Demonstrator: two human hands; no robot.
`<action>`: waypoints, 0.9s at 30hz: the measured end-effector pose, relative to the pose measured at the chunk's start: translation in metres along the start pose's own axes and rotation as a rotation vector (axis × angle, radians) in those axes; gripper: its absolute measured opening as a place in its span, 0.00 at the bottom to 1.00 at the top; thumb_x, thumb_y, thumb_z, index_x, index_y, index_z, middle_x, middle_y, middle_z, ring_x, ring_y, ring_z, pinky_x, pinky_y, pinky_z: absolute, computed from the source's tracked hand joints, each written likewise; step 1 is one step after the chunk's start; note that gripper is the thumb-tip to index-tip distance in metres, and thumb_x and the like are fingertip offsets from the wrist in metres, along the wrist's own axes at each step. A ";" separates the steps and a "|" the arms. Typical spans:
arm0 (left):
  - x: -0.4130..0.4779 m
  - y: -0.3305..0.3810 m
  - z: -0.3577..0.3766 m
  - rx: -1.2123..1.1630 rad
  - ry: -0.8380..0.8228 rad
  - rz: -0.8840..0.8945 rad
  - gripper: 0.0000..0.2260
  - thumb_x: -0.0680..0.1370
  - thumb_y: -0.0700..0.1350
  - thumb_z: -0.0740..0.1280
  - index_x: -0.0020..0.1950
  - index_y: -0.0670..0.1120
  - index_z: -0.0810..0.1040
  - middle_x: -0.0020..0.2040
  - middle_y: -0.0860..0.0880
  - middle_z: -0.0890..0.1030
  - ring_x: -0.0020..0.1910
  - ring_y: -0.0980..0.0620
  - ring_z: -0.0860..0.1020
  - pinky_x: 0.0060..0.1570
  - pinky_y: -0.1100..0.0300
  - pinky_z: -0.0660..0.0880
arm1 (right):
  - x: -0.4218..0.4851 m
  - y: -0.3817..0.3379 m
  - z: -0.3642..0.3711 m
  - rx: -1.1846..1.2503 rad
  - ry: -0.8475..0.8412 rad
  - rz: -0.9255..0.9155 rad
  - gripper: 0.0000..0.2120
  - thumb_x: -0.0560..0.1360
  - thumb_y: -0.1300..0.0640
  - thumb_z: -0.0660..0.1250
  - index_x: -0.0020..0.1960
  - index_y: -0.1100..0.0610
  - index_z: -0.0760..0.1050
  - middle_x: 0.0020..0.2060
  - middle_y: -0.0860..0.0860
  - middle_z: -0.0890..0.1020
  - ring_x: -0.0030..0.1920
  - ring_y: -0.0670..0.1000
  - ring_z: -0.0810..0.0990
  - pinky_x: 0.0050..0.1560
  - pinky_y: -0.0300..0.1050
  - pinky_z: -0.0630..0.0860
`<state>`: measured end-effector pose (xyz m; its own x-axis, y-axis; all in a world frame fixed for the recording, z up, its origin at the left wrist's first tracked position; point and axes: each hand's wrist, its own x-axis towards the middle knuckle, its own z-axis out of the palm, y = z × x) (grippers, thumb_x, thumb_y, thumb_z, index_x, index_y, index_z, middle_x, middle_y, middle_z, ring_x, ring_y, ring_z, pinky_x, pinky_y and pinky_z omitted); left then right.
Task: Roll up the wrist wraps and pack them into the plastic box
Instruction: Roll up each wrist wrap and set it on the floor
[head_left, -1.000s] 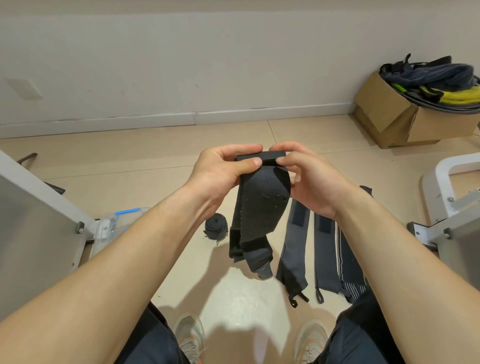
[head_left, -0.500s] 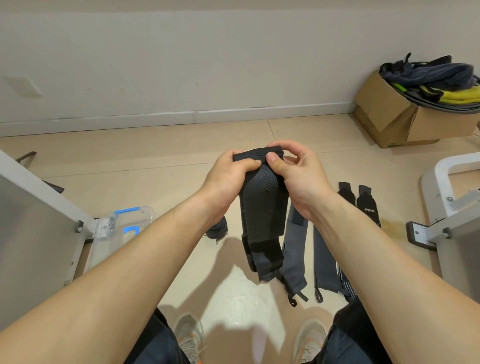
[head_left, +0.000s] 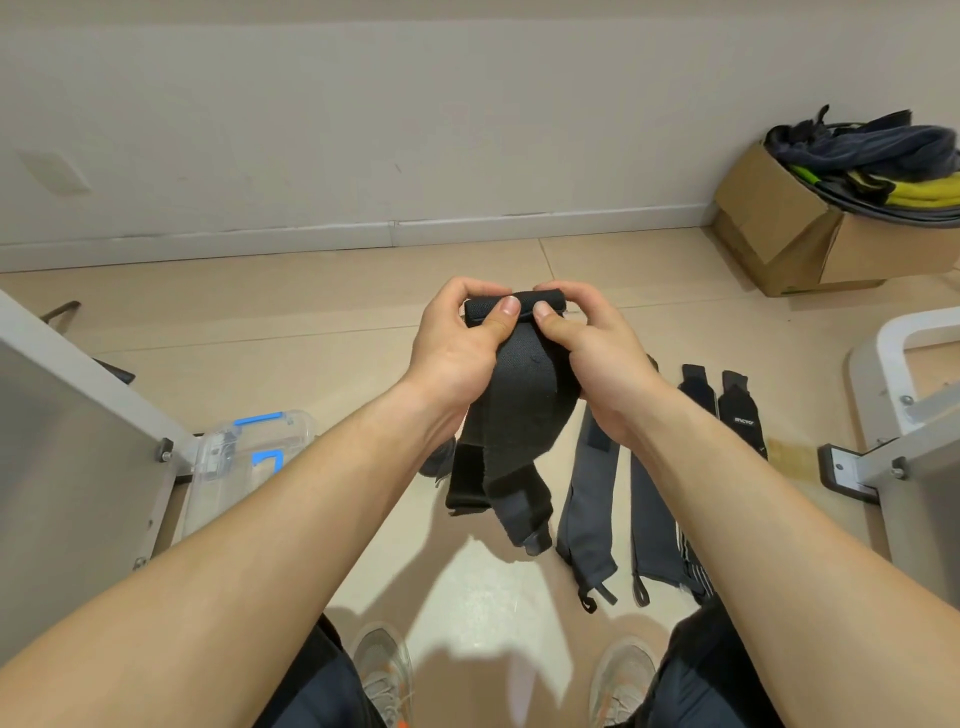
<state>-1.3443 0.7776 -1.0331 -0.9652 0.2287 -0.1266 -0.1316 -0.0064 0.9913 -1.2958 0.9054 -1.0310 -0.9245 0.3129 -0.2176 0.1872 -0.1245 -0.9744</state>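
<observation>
Step in hand: rolling one black wrap, held in the air in front of the person, above the floor.

Left hand and right hand both grip its top end. The fingers curl over the back of the roll, with the thumbs pressed side by side on its front, so both hands are clamped on the wrap. Only a narrow roll has formed at the top. Most of the strap hangs loose below the hands, folded over on itself.

Done: little that can be confirmed. A dark bundle lies on the floor behind the left wrist, mostly hidden. It may be a finished roll; cannot tell.

Left to do:
- Two grey wraps lie flat and unrolled on the floor just right of the hanging strap.
- A striped one lies at their outer edge.
- A black pair lies flat beyond the right forearm.

The box is clear with blue latches. It sits on the floor at the left, well apart from the hands and partly hidden by a grey panel. Its contents cannot be read, though I make out nothing dark through the walls.

Judgement: early in the task. One roll is under way, several wraps are untouched, and packing has not begun as far as can be seen.
</observation>
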 end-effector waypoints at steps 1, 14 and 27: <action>0.001 0.001 -0.001 -0.018 -0.004 0.003 0.04 0.81 0.40 0.70 0.51 0.49 0.79 0.47 0.43 0.83 0.46 0.47 0.82 0.47 0.52 0.82 | -0.001 0.001 0.002 -0.032 -0.003 0.014 0.09 0.83 0.53 0.65 0.61 0.54 0.78 0.49 0.52 0.86 0.49 0.50 0.86 0.45 0.42 0.81; -0.010 -0.007 0.009 0.174 -0.030 0.148 0.12 0.82 0.41 0.66 0.55 0.60 0.71 0.53 0.51 0.81 0.52 0.48 0.82 0.57 0.45 0.80 | -0.005 -0.001 0.021 -0.003 0.119 0.040 0.18 0.86 0.44 0.54 0.66 0.55 0.70 0.52 0.53 0.82 0.49 0.48 0.83 0.38 0.41 0.78; -0.004 -0.004 0.005 0.161 0.078 0.035 0.08 0.84 0.55 0.63 0.56 0.51 0.74 0.53 0.50 0.82 0.53 0.49 0.82 0.55 0.49 0.79 | -0.004 0.009 0.024 -0.049 0.090 -0.116 0.08 0.86 0.58 0.57 0.58 0.47 0.73 0.55 0.56 0.82 0.53 0.54 0.83 0.51 0.50 0.81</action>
<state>-1.3388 0.7817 -1.0360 -0.9839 0.1551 -0.0885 -0.0661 0.1444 0.9873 -1.2987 0.8806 -1.0379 -0.9080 0.4057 -0.1050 0.0986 -0.0366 -0.9945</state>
